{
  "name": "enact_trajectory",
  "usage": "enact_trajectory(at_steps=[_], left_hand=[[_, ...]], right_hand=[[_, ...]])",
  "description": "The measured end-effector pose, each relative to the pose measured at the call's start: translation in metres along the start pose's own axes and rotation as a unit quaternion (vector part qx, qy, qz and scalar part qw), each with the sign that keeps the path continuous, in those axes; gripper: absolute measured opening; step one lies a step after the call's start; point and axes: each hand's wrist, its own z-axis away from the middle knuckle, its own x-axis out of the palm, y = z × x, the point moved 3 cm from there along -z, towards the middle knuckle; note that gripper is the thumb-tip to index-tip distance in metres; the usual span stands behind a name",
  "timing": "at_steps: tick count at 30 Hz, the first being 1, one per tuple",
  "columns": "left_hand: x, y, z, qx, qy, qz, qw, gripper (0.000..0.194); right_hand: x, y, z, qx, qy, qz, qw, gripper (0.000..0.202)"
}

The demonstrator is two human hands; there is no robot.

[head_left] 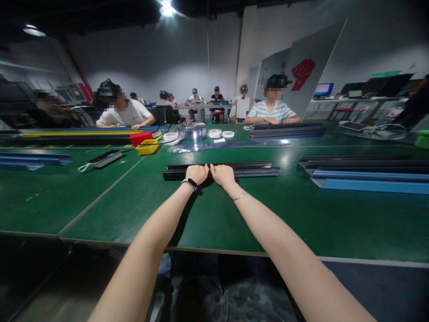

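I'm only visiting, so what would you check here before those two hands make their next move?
1. Left hand at the black strips: ok, near their middle.
2. Right hand beside it: ok, also at the strips.
3. Strip ends showing past both hands: ok.
4. Firm grip: cannot tell, the fingertips are hidden.
5. Yellow bin apart from the strips: ok, farther back, leftward.
6. Blue strip apart from the hands: ok, well to the right.

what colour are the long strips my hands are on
The strips are black, best seen in the head view.
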Motion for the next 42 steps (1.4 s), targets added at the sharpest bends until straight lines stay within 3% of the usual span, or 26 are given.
enact_trajectory(at_steps=[15,42], left_hand=[[-0.0096,0.0059,0.0072,0.068,0.05,0.023,0.996,0.047],[-0.0031,0.0067,0.0071,0.063,0.01,0.023,0.998,0.048]], right_hand=[[0.0009,0.0016,-0.0007,-0.01,-0.012,0.003,1.0,0.056],[0.0006,-0.0001,0.002,-0.032,-0.049,0.014,0.998,0.06]])
